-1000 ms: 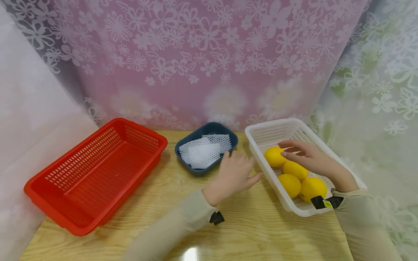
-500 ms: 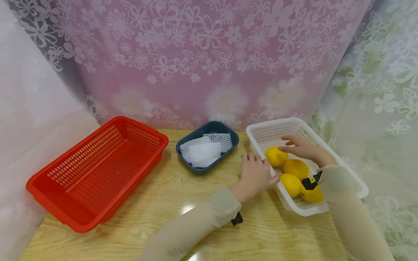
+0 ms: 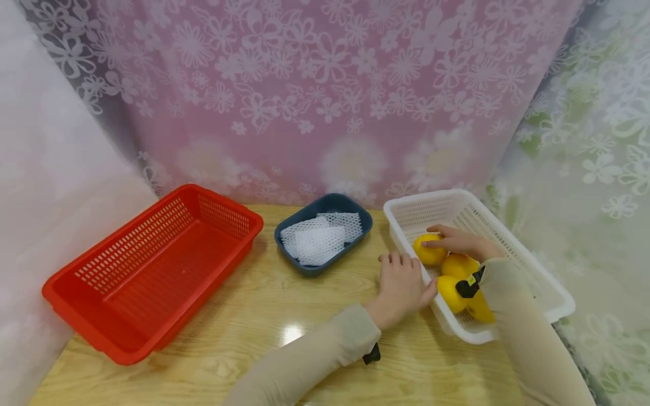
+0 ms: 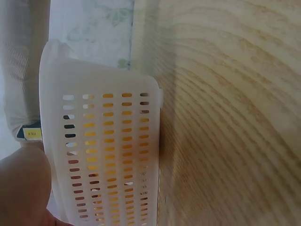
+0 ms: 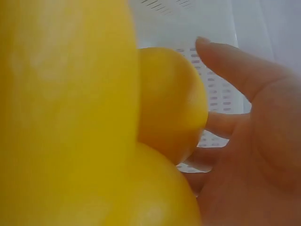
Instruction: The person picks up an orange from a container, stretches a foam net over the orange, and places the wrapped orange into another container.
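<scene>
Several yellow lemons lie in the white basket (image 3: pixel 538 262). My right hand (image 3: pixel 459 242) reaches into it around the farthest lemon (image 3: pixel 429 251). In the right wrist view, the fingers are close along the side of that lemon (image 5: pixel 174 99), while the thumb (image 5: pixel 225 61) stands apart from it. Other lemons (image 3: pixel 452 293) sit under the right wrist; one big blurred lemon (image 5: pixel 66 113) fills the left of the right wrist view. My left hand (image 3: pixel 401 285) rests at the basket's left rim, thumb over the edge. The left wrist view shows it against the rim (image 4: pixel 49 122).
A blue tray (image 3: pixel 299 268) with white foam net sleeves (image 3: pixel 320 242) stands at the back middle. The red basket (image 3: pixel 152 282) is at the left on the wooden table (image 3: pixel 244 321). Floral curtains (image 3: pixel 325 101) hang behind and beside the table.
My left hand has moved right from beside the blue tray to the white basket's rim. My right hand has shifted left and closer to the farthest lemon.
</scene>
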Action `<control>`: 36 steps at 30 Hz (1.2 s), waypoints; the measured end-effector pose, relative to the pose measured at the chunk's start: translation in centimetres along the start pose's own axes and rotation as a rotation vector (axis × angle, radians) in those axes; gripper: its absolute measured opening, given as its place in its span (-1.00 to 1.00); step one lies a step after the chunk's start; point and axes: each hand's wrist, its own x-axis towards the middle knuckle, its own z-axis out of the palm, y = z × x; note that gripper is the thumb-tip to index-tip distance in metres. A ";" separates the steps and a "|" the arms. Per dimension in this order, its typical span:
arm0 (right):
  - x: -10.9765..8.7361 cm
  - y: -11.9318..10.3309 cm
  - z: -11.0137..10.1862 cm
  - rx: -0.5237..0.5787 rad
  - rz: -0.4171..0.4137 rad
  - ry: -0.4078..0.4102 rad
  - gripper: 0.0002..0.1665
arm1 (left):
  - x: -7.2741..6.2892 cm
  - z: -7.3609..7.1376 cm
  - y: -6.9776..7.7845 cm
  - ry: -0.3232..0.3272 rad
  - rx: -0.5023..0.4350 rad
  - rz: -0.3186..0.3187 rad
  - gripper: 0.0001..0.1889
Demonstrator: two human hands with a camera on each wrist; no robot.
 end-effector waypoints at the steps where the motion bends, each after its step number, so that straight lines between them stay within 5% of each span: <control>1: 0.0 0.0 0.0 -0.007 0.001 -0.011 -0.02 | -0.1 -0.1 0.1 -0.002 0.002 0.002 -0.31; 17: 0.2 0.5 0.0 -0.029 -0.023 -0.067 0.00 | -0.4 0.2 0.3 0.086 0.006 0.002 -0.36; 25: 0.3 0.2 0.2 -0.042 -0.013 -0.050 -0.02 | -0.6 0.2 0.2 0.095 0.013 -0.002 -0.35; 36: 1.1 -1.3 0.4 -0.112 0.033 -0.137 -0.03 | -0.6 0.3 0.3 0.100 0.010 -0.003 -0.35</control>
